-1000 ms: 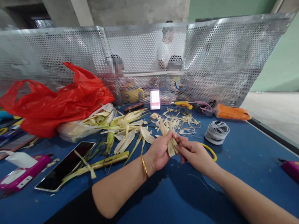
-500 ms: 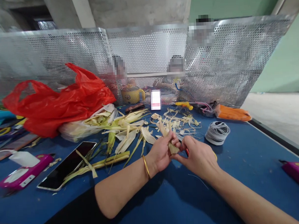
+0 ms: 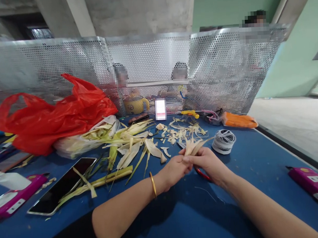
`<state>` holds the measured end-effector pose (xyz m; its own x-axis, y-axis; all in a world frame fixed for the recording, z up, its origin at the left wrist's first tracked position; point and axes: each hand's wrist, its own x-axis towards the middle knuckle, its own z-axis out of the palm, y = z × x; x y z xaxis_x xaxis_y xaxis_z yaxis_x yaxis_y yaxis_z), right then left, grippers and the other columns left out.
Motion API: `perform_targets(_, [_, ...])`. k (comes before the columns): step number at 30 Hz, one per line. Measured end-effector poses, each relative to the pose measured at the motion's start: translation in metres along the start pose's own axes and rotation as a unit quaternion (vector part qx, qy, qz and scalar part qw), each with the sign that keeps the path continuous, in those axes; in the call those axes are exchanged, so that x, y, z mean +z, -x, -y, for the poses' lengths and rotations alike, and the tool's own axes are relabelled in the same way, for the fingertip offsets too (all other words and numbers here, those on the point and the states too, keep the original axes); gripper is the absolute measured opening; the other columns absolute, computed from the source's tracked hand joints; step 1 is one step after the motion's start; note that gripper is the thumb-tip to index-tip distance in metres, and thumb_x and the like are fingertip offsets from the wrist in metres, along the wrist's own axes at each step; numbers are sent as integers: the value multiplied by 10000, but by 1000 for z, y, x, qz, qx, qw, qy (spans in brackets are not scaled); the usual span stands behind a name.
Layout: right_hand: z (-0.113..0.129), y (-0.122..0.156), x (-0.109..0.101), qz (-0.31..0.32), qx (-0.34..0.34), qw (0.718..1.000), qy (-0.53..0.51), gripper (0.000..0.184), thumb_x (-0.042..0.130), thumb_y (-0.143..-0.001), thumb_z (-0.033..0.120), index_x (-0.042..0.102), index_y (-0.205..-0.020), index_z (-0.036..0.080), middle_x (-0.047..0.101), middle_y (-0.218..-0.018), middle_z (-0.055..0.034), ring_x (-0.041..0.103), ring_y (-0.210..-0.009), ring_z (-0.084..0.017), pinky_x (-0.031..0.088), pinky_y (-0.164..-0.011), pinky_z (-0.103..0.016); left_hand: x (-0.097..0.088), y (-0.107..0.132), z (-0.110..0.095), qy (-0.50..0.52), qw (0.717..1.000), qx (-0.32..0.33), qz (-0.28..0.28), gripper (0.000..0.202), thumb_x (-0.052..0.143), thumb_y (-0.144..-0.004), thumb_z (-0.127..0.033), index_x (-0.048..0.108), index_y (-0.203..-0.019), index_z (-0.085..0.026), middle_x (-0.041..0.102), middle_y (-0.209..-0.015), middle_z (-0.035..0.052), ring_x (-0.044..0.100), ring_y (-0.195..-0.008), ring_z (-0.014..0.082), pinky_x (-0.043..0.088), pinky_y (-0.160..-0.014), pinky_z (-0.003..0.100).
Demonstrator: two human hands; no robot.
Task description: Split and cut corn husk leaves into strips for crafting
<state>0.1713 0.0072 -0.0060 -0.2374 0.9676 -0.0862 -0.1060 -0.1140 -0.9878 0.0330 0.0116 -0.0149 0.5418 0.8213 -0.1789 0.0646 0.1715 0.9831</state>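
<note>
A small bundle of pale corn husk [image 3: 193,146] is pinched between both hands, its pointed ends fanned upward. My left hand [image 3: 175,171] is closed round its lower part. My right hand [image 3: 212,165] grips the same husk from the right, thumb pressed against it. Below the right palm shows a red loop handle [image 3: 203,174], apparently of scissors; whether the hand holds it or it lies on the table, I cannot tell. Cut husk scraps [image 3: 177,134] are scattered just behind the hands. A roll of grey-white cord [image 3: 223,141] stands right of them.
Longer husk strips [image 3: 129,153] and a dark phone [image 3: 63,186] lie left on the blue table [image 3: 179,220]. A red plastic bag [image 3: 58,116] sits behind them. Magenta devices flank both sides. An orange packet [image 3: 239,120] lies by the perforated metal screen [image 3: 148,52]; people are beyond it.
The view has swung right. The husk bundle now fans upward between both hands, where its wide end pointed down before. More of the red handle shows.
</note>
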Motion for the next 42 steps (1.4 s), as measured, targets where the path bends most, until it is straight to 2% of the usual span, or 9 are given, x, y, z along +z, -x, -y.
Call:
perform_targets(6, [-10, -1, -2, -17, 0, 997, -69, 279, 806, -637, 356, 697, -753, 126, 542, -522, 33, 383, -436, -49, 261, -425, -197, 1, 3, -7, -51, 997, -54, -11, 282, 469, -837, -376, 428, -640, -178, 330, -517, -76, 247, -458, 57, 165, -454, 228])
perform_targets(9, [-8, -1, -2, -10, 0, 995, -99, 260, 790, -664, 353, 686, -754, 132, 465, -479, 65, 282, -410, -28, 181, -408, -195, -1, 5, -13, -37, 996, -84, 17, 339, 487, -823, -467, 386, -646, -197, 294, -493, -97, 202, -418, 49, 130, -430, 230])
perform_targets(13, [-5, 1, -2, 26, 4, 996, -84, 303, 793, -660, 344, 688, -859, 141, 516, -541, 46, 300, -425, -34, 166, -417, -204, -6, 7, -15, -26, 991, -112, 75, 386, 542, -781, -531, 385, -656, -202, 283, -487, -104, 184, -394, 41, 103, -409, 226])
perform_targets(18, [-2, 0, -5, -4, -3, 996, -90, 400, 760, -692, 429, 524, -533, 148, 346, -423, 82, 213, -402, -33, 145, -410, -222, -11, 6, -16, 34, 986, -117, 116, 467, 553, -740, -637, 383, -680, -206, 245, -486, -115, 137, -393, 39, 64, -401, 222])
perform_targets(21, [3, -2, -7, -41, -26, 994, -103, 459, 786, -656, 424, 450, -477, 166, 328, -410, 84, 242, -402, -35, 181, -412, -217, -13, 6, -16, 88, 984, -87, 129, 497, 469, -755, -698, 436, -731, -203, 186, -479, -121, 85, -403, 49, 47, -404, 223])
perform_targets(25, [7, -5, -9, -103, -41, 988, -110, 408, 803, -624, 411, 499, -512, 164, 422, -427, 62, 333, -396, -45, 245, -408, -206, -13, 5, -15, 37, 997, -37, 65, 451, 477, -793, -637, 476, -733, -190, 253, -479, -105, 150, -400, 50, 105, -397, 216])
perform_targets(30, [5, -9, -13, -178, -70, 970, -148, 337, 856, -536, 329, 575, -599, 154, 508, -476, 51, 428, -419, -56, 318, -408, -183, -13, 5, -16, -16, 997, -69, 22, 393, 461, -837, -565, 456, -708, -194, 271, -474, -103, 169, -397, 50, 121, -400, 209])
perform_targets(37, [8, -9, -23, -197, -94, 961, -172, 280, 849, -548, 269, 614, -654, 161, 547, -494, 40, 501, -448, -80, 415, -435, -193, -21, 7, -24, -46, 993, -87, 69, 311, 449, -860, -459, 436, -688, -201, 251, -465, -97, 168, -394, 60, 117, -390, 216])
perform_targets(42, [13, -8, -25, -211, -89, 954, -191, 321, 881, -474, 258, 634, -655, 163, 582, -511, 38, 544, -466, -74, 448, -450, -168, -26, 7, -25, -31, 991, -92, 91, 322, 478, -835, -492, 436, -697, -205, 252, -469, -99, 159, -387, 59, 96, -388, 225])
